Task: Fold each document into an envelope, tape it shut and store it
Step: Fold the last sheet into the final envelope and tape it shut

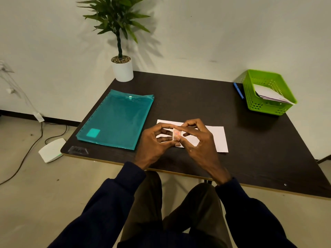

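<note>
The left hand [155,142] and right hand [200,142] both pinch the tape [176,134] with curled fingers, directly over the envelope [217,138], lying long axis left-right by the near edge of the table [197,92].

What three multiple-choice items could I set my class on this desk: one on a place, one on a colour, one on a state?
1. Where on the table does the green basket stand? A near left corner; B far right corner; C centre.
2. What colour is the flat folder? A red; B teal; C yellow.
3. What are the left hand and right hand doing? A lying flat; B resting in the lap; C both pinching a small piece above the white paper.
Answers: 1 B, it sits at the far right edge. 2 B, its plastic is teal. 3 C, fingertips of both hands meet on the piece.
</note>
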